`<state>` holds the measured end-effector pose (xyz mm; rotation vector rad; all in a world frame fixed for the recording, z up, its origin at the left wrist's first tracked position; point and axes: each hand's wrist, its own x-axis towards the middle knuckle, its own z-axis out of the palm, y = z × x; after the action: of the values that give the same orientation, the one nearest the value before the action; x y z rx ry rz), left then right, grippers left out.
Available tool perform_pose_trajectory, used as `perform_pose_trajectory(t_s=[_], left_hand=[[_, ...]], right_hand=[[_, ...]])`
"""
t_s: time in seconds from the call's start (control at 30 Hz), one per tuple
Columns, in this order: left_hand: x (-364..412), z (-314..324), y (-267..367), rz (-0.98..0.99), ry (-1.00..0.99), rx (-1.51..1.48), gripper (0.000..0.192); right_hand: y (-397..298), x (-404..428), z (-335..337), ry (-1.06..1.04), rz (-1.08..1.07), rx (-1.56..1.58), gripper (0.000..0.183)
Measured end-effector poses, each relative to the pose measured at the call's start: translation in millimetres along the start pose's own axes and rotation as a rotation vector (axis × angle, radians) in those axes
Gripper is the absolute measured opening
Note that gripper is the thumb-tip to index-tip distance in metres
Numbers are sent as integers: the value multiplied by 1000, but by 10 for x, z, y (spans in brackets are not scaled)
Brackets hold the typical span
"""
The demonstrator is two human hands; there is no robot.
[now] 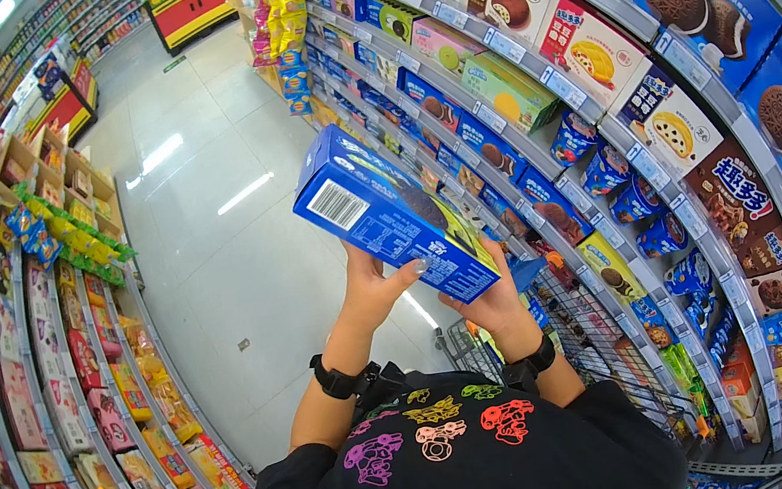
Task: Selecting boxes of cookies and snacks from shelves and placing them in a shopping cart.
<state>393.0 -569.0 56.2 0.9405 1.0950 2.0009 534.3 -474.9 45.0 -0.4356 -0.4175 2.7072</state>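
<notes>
A blue cookie box is held up in front of my chest, tilted, with a barcode side turned towards me. Its other visible face carries a picture of a dark sandwich cookie and a yellow-green area. My left hand grips the lower left edge, thumb across the side panel, fingers hidden behind the box. At the nearer right end, my right hand holds the box's corner; part of those fingers is hidden too. Both wrists wear black straps.
Shelves of boxed cookies and cookie tubs curve along the right. A wire shopping cart stands between me and them. Snack shelves line the left. Tiled floor runs down the aisle towards a red-and-yellow display bin.
</notes>
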Motion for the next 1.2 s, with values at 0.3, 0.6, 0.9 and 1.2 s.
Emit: perform_pose_trajectory(t_s=[0.3, 0.6, 0.9, 1.2], left_hand=[[747, -658, -12, 72, -8, 36, 94], [1480, -1787, 536, 68, -35, 4, 87], [1984, -2705, 662, 20, -54, 25, 75], [2937, -3070, 215, -69, -232, -69, 66]], right_hand=[[156, 925, 75, 33, 12, -5, 43], [789, 1974, 681, -8, -11, -144, 49], [1076, 2918, 802, -72, 15, -125, 49], [504, 3557, 473, 56, -189, -137, 45]])
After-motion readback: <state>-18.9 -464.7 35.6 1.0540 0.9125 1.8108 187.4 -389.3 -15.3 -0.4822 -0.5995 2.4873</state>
